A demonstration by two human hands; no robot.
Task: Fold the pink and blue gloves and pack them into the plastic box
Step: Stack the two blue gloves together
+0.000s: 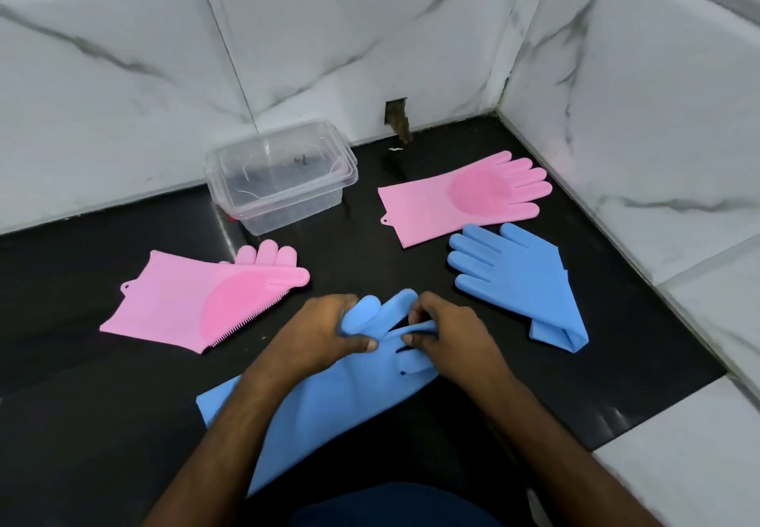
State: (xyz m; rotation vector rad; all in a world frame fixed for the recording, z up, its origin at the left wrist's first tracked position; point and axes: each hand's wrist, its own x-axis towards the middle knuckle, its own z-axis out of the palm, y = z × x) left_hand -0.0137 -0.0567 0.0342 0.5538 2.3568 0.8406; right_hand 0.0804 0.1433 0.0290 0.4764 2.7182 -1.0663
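Observation:
A blue glove (329,407) lies in front of me on the black counter, cuff toward me. My left hand (325,331) grips its finger end from the left, thumb on top. My right hand (444,333) pinches a stretched blue finger of the same glove. A second blue glove (518,275) lies at the right, its cuff partly folded. One pink glove (193,304) lies at the left, folded lengthwise with bristles showing. Another pink glove (456,197) lies flat at the back right. The clear plastic box (279,177) stands at the back, with its lid on.
White marble-tiled walls close the counter (353,263) at the back and right. A small hole (397,119) shows in the back wall by the corner. A white tiled ledge (691,444) borders the counter at the right front.

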